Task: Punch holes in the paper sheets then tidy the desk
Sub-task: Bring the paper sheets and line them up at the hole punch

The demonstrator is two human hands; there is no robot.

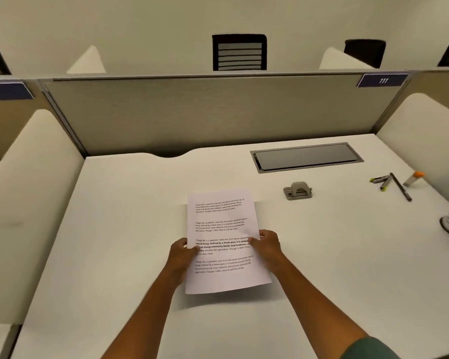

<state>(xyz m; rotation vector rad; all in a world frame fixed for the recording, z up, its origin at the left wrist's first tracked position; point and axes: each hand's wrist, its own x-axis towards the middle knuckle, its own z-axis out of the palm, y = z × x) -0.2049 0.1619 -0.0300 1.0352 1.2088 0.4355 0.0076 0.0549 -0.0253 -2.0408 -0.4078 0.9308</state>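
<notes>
You are sitting at a big white desk point(114, 229) with grey walls around it. At about one o'clock from your hands, a dark cable tray lid point(306, 157) is sitting flat in the desk top.

In the middle of the desk you are holding the paper sheets point(223, 242) up off the top. Your left hand point(183, 255) is gripping the left edge, with the thumb lying on the printed side. Your right hand point(267, 247) is gripping the right edge the same way. I cannot tell how many sheets are in the stack.

The hole punch point(297, 190) is sitting at one o'clock from the paper, well apart from it, and nothing is touching it. No holes are showing in the paper, so I think the punching is not yet begun.

Far off at two o'clock, a dark pen point(401, 187) is lying beside some small green-tipped clips point(380, 180) and a little tube with an orange cap point(414, 178). Those are likely waiting for the tidy-up part.

Here is what could go wrong. If the sheets are not lined up when you are sliding them into the punch, the holes could be landing in different spots. If you are letting go with one hand to reach the punch, the thin paper could be drooping, bending or slipping apart.
</notes>
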